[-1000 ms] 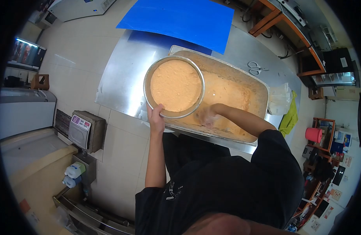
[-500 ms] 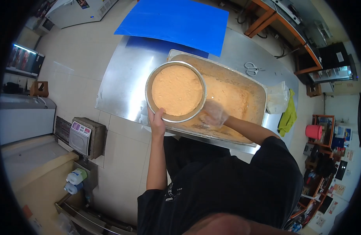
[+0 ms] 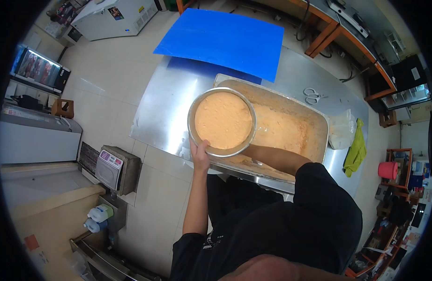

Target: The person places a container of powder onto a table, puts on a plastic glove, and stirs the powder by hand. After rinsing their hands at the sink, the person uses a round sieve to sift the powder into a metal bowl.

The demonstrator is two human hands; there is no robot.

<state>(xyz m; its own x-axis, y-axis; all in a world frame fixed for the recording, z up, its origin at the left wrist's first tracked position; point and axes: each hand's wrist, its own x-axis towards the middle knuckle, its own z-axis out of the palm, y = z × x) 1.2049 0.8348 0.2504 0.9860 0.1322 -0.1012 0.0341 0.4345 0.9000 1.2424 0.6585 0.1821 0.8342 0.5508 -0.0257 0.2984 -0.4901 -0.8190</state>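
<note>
A metal table (image 3: 152, 105) stands on the tiled floor (image 3: 160, 199) of a cluttered workroom. The bowl (image 3: 191, 119), round and full of an orange mixture (image 3: 224, 120), is over the left end of a long tray (image 3: 277, 96) on that table; whether its base touches the tray is hidden. The left hand (image 3: 200, 158) grasps its near-left side, thumb over the rim. The right forearm (image 3: 281, 158) crosses the tray and disappears under the bowl's near edge; the right hand is out of sight there, so I cannot tell whether it grips anything. The step in hand looks like holding up the filled bowl, perhaps with the right hand bracing or scraping below. The next move calls for a level bowl and a sure hold, as one-sided support could tip it.

More mixture coats the tray floor. Around it lie a blue board (image 3: 220, 42) beyond, scissors (image 3: 312, 96), then a clear bag (image 3: 342, 131) and a green cloth (image 3: 355, 152) to the right. A scale (image 3: 109, 169) stands off to the left.
</note>
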